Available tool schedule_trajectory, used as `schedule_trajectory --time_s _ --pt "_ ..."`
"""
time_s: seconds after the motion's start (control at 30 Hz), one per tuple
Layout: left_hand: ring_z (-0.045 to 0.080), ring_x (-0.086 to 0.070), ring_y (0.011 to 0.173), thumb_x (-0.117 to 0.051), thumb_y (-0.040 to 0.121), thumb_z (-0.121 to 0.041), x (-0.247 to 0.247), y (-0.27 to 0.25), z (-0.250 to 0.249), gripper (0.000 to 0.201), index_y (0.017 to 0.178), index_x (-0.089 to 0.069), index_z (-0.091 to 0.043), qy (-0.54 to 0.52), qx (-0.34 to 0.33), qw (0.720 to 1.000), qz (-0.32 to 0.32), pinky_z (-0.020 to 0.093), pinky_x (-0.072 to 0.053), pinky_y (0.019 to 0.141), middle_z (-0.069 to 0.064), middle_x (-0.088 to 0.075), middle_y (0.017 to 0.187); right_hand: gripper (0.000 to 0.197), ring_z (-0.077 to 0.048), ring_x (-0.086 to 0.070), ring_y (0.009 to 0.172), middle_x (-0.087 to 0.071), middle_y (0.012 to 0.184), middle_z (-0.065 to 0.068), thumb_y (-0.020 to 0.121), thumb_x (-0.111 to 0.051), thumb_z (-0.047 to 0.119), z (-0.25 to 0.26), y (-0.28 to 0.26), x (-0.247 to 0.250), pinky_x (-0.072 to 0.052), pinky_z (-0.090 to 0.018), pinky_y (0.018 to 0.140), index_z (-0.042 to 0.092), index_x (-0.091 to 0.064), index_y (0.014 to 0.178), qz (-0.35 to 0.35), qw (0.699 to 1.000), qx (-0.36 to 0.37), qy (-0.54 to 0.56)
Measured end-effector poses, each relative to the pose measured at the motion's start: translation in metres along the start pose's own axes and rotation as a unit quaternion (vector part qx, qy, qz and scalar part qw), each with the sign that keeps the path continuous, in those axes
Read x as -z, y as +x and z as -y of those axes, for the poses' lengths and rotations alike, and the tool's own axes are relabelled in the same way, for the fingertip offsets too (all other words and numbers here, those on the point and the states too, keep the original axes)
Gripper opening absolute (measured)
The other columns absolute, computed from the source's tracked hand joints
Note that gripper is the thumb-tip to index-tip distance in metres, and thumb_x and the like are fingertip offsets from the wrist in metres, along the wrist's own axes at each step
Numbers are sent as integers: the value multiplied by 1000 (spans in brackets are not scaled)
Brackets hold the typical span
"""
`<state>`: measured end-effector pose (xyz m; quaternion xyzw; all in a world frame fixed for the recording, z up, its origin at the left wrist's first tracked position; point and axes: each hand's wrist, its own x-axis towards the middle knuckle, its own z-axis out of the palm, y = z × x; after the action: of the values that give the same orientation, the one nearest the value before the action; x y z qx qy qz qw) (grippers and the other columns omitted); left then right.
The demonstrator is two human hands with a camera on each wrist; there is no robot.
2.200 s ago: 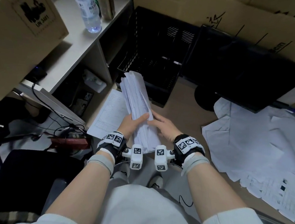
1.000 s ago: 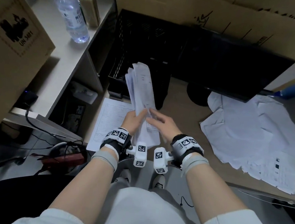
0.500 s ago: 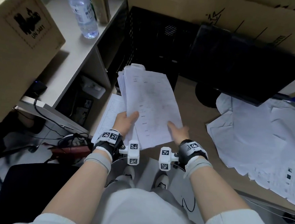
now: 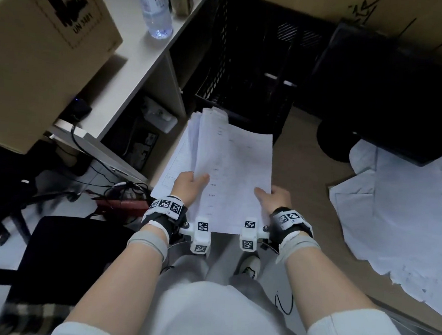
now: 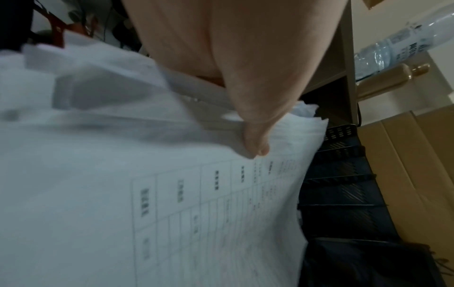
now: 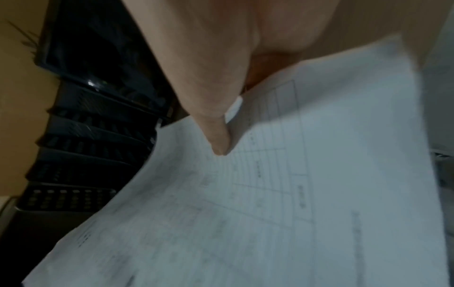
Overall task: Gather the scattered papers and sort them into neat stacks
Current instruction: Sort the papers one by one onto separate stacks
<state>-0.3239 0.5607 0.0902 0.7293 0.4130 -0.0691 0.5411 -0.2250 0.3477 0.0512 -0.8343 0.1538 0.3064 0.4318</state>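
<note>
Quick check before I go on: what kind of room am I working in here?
Probably an office or a stockroom desk: a black monitor, black mesh paper trays, cardboard boxes and loose printed forms on the desk.

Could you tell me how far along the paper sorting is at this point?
Partly done. One sheaf of papers is gathered, held by the left hand and right hand. One sheet lies beneath it on the desk. The scattered pile to the right remains ungathered.
</note>
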Motion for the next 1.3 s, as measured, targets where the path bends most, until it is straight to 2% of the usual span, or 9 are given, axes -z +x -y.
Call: schedule_trajectory --time_s 0.13,0.23,0.47,0.63,0.8,1.03,1.13,1.23,1.3 --pt "33 -62 93 -55 102 -37 19 6 4 42 101 -67 4 51 14 995 -87 37 -48 80 15 -68 95 53 -33 -58 120 -60 134 -11 88 -66 36 -5 -1 -5 -46 -41 102 9 -58 133 -52 996 -69 -24" --pt "41 -64 99 -56 101 -41 41 18 10 51 100 -67 9 67 22 990 -123 45 -52 87 25 -69 103 60 -34 -47 134 -45 150 -12 95 -60 29 -1 0 -9 -39 -40 108 6 -40 147 -70 992 -95 -31" --pt "35 -59 75 -56 100 -41 73 39 13 48 68 -51 -6 71 9 988 -136 41 -47 70 11 -57 72 52 -36 -60 116 -59 136 -12 90 -58 32 10 5 -59 -50 -44 98 8 -53 137 -27 995 -95 -30" --pt "25 -43 63 -57 100 -38 95 52 14 50 61 -40 -11 95 -4 988 -121 35 -34 61 3 -43 62 47 -30 -61 100 -61 128 -8 93 -58 23 12 16 -97 -46 -35 85 5 -52 137 -12 993 -116 -1" --pt "19 -33 55 -56 102 -37 115 60 12 52 60 -34 -14 145 -24 982 -115 35 -27 59 1 -36 59 50 -36 -53 127 -46 148 -15 99 -50 12 22 24 -131 -44 -37 98 3 -40 147 -10 992 -123 -22" --pt "19 -33 56 -58 100 -37 126 76 13 52 60 -34 -15 126 -34 987 -94 34 -26 56 0 -36 59 43 -36 -60 116 -59 135 -13 90 -51 19 31 43 -177 -48 -46 101 8 -56 131 26 993 -111 -21" --pt "18 -33 54 -60 100 -38 124 82 17 53 59 -34 -16 122 -27 988 -87 34 -25 54 -2 -36 58 38 -36 -61 112 -61 129 -14 93 -50 17 39 44 -186 -48 -41 97 6 -56 128 33 992 -116 -23" --pt "17 -32 52 -61 99 -36 122 86 20 54 58 -33 -17 102 -29 991 -81 33 -25 54 -3 -34 56 49 -37 -58 116 -54 135 -19 95 -49 21 44 47 -192 -46 -39 95 -1 -43 139 46 990 -132 -16" --pt "17 -32 52 -61 100 -35 122 87 21 54 57 -33 -17 94 -28 992 -78 33 -25 55 -3 -34 55 67 -36 -64 100 -60 117 -19 83 -55 35 40 56 -198 -54 -44 87 -3 -43 136 67 988 -138 -4"
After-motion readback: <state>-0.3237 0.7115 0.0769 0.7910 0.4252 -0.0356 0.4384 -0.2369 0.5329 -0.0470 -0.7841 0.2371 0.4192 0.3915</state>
